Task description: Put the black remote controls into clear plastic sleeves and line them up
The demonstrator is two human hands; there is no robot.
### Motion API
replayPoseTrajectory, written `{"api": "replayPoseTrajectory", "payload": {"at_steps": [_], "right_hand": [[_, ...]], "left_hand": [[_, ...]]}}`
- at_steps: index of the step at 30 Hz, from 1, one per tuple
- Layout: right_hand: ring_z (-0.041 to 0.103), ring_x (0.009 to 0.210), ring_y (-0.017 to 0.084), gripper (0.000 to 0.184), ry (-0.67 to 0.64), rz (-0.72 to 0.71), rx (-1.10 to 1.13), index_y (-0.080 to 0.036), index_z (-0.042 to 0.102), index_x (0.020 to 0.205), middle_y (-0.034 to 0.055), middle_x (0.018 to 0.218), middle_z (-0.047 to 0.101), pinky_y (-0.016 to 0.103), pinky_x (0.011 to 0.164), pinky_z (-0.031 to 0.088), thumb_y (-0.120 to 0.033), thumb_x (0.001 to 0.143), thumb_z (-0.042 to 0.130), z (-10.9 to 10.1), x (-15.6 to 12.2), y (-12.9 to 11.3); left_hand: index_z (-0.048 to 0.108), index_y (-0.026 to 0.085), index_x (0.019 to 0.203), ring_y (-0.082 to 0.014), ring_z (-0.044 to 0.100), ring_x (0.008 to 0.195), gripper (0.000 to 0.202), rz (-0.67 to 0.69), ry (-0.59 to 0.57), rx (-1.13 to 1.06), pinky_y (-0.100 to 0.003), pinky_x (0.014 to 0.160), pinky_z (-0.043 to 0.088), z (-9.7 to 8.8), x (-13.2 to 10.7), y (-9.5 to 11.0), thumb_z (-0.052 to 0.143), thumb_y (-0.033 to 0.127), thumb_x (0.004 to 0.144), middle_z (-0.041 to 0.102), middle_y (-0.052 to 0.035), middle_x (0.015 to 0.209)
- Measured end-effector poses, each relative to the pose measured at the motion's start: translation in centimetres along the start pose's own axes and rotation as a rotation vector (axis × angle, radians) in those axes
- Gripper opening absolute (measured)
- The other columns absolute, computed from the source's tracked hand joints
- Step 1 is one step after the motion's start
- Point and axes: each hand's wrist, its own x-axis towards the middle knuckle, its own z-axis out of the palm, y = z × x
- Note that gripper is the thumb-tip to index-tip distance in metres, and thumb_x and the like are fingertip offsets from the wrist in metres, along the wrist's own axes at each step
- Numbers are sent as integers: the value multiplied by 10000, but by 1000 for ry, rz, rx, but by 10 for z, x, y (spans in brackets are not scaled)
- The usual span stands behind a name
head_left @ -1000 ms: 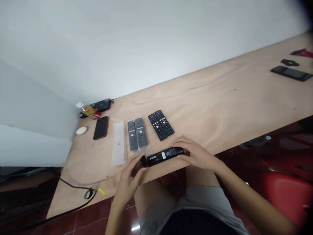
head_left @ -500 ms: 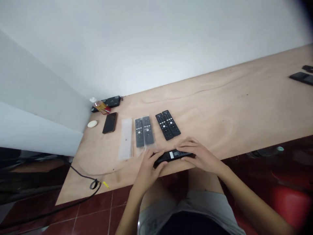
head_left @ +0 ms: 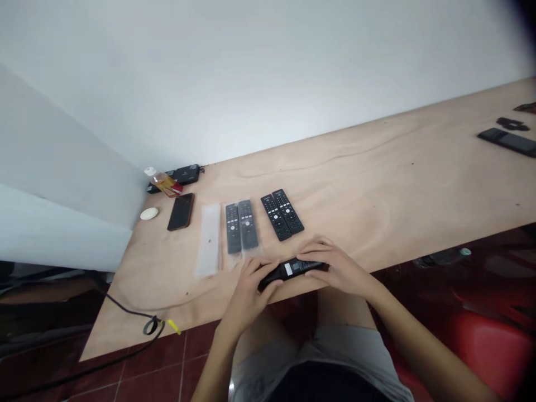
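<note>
Near the table's front edge, a black remote control (head_left: 293,268) lies crosswise between my hands, its back with a white label facing up. My left hand (head_left: 255,285) is closed on its left end, thumb on the near side and fingers on the far side. Its right end is gripped by my right hand (head_left: 330,265) in the same way. Just beyond, two black remotes (head_left: 281,215) lie side by side, buttons up. Left of these, two more remotes (head_left: 242,226) rest in clear plastic sleeves, beside some flat whitish plastic sleeves (head_left: 208,240).
At the table's left are a smartphone (head_left: 181,211), a round white object (head_left: 149,214), a bottle (head_left: 165,183) and black boxes (head_left: 187,174). A black cable (head_left: 129,306) with a yellow tag crosses the front left corner. Another dark device (head_left: 507,141) lies far right. A red chair (head_left: 489,352) stands lower right.
The view has shifted slightly to the right, so the table things appear further left. Both hands keep their hold on the remote, which stays label up.
</note>
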Motion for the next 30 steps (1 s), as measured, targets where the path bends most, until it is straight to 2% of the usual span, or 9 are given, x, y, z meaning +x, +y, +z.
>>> {"api": "replayPoseTrajectory", "payload": {"at_steps": [4,12,17,27,30], "right_hand": [[622,1310,319,468,-3,17,-5,-340,750,1429,71,1359,780,537,1147,520,-257,978,839,0,0,-2],[630,1295,317,463,5,6,-27,-334,763,1411,67,1355,785,535,1159,502,-232,967,843,3,3,-4],[639,1272,315,445,-2,9,-29,-320,773,1392,72,1347,785,532,1148,506,-234,961,850,4,3,-2],[634,1304,328,454,39,25,-3,-329,770,1405,82,1345,793,551,1147,516,-265,964,855,4,1,-5],[629,1304,324,442,40,14,-4,-319,774,1398,80,1347,792,536,1146,519,-269,966,855,4,2,-5]], "left_hand": [[761,333,1349,-291,668,1182,391,-29,32,-20,-497,1042,566,-5,-2,-4,829,326,963,727,-72,1239],[767,313,1323,-278,692,1145,386,-40,61,-94,-477,1013,582,14,1,4,822,238,948,733,-71,1205],[756,321,1358,-277,702,1127,439,-68,25,-94,-473,999,593,10,5,5,842,254,933,735,-69,1193],[682,343,1467,-326,700,1278,672,-72,-3,-82,-568,1111,578,-3,1,-2,938,322,846,733,-98,1373],[770,318,1349,-314,730,1206,469,-55,62,-63,-543,1053,613,-5,-2,0,889,322,896,762,-98,1292]]}}
